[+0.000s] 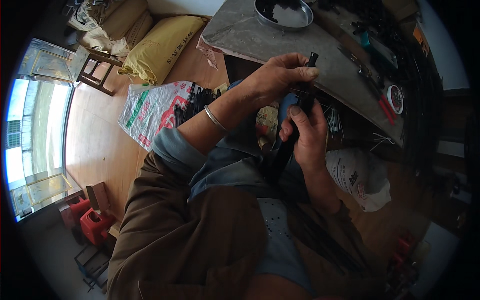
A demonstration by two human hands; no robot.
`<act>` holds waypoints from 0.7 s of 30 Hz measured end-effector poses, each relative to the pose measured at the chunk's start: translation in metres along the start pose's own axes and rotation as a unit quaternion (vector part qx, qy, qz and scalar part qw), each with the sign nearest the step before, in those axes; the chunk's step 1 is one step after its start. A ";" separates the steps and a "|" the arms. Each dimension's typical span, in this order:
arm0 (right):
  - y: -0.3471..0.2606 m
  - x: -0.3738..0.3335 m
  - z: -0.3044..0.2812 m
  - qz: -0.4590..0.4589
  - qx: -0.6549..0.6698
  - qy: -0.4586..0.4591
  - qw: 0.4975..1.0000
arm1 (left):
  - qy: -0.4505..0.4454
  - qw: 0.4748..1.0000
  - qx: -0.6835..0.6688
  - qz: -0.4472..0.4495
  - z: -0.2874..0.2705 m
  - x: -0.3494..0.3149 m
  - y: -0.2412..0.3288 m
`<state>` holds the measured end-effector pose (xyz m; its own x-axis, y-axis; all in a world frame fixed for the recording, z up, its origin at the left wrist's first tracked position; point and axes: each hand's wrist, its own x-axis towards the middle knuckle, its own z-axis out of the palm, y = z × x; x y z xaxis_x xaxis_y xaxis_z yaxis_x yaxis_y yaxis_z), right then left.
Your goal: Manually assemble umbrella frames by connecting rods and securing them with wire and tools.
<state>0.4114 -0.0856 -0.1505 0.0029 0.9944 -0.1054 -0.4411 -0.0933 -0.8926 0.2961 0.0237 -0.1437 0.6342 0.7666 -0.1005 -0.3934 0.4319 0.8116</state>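
Over my lap I hold a long, slim black rod-like piece (312, 60) with a flared tip, pointing up and away from me. My left hand (287, 75) is closed near its upper end, thumb laid along it. Lower down, my right hand (309, 131) is wrapped round the black piece, with the thumb on top. Below the right hand it runs into a dark mass (281, 162) over my knees, whose shape I cannot make out. More thin black rods (325, 235) lie along my right side.
A stone-topped table (240, 30) stands ahead, bearing a metal bowl (285, 19) of small black parts, red-handled pliers (387, 110) and a round tin (395, 99). Black rods (192, 102) lie on a white sack (145, 112) at left. A yellow sack (160, 47) and wooden stool (92, 70) stand beyond.
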 end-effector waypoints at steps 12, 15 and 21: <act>0.001 0.002 0.003 0.011 -0.016 0.015 1.000 | -0.040 0.993 0.107 0.034 -0.004 -0.001 0.008; 0.001 0.001 0.002 0.012 -0.002 0.011 1.000 | -0.047 0.993 0.104 0.041 -0.005 -0.003 0.007; 0.001 0.001 0.002 0.013 -0.009 0.014 1.000 | -0.071 0.995 0.063 0.035 -0.012 -0.004 0.006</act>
<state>0.4094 -0.0850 -0.1506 0.0173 0.9899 -0.1408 -0.4248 -0.1202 -0.8973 0.2833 0.0283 -0.1453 0.6988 0.7145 0.0343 -0.3596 0.3095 0.8803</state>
